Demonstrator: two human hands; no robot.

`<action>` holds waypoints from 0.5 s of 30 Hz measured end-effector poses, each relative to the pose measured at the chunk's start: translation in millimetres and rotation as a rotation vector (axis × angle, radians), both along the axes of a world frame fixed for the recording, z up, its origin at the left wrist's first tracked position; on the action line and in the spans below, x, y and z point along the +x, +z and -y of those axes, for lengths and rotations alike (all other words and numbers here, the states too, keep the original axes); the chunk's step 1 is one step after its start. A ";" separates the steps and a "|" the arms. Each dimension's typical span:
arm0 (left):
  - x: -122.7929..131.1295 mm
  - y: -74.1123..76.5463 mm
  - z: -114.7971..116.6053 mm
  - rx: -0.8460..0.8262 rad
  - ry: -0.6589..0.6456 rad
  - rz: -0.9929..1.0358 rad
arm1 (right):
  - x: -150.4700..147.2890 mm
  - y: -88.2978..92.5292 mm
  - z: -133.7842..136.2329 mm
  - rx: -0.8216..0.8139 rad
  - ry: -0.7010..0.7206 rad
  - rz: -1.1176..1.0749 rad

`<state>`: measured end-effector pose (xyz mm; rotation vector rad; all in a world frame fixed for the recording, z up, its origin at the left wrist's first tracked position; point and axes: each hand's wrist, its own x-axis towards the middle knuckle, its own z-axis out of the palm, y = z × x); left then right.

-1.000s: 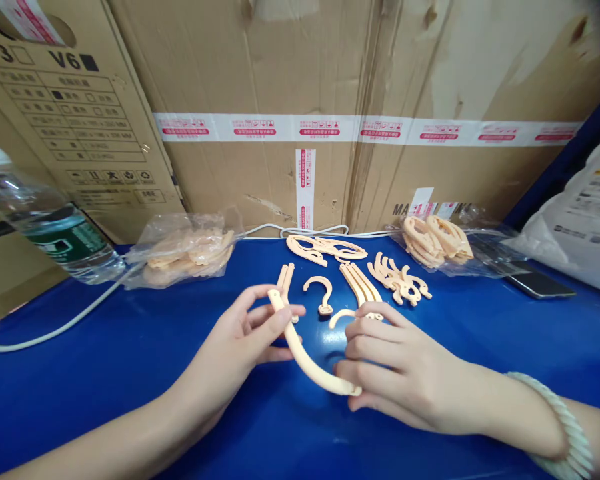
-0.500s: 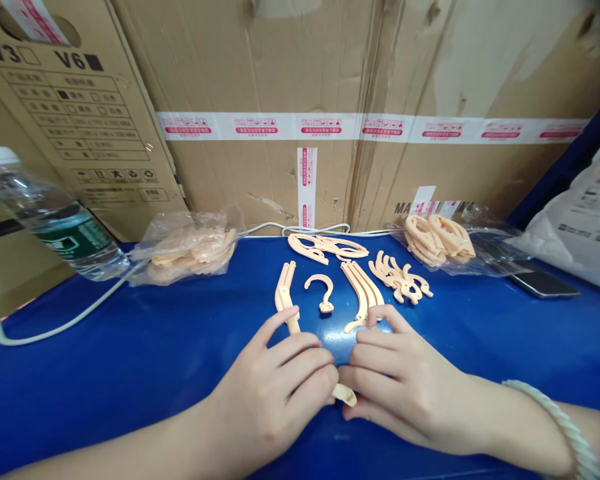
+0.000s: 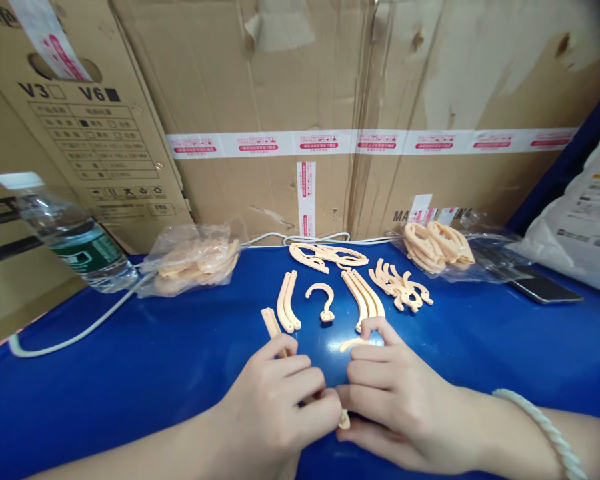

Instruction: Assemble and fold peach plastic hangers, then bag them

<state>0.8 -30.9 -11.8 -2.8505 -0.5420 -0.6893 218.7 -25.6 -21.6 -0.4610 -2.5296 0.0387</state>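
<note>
My left hand is closed around a beige plastic hanger arm. Its upper end sticks out past my fingers, and the middle is hidden by them. At its lower end, the thumb and fingers of my right hand pinch together against the fingertips of my left. A small curved beige piece shows by the bent outer finger of my right hand; whether that finger grips it I cannot tell. Just beyond my hands lie a pair of hanger arms, a hanger hook and several more hanger arms.
Behind are several loose hooks and flat beige frames. Bagged parts lie left and right. A water bottle, white cable, phone and white bag flank them. Cardboard boxes wall the back.
The held hanger arm has swung, its upper end now left of the pair on the table and its lower end more covered by fingers. Both hands sit slightly lower; the view has shifted.
</note>
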 end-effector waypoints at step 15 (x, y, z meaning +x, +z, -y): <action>-78.5 11.6 -85.8 -0.210 0.167 -0.010 | 17.2 13.0 -25.6 -0.223 -0.110 -0.267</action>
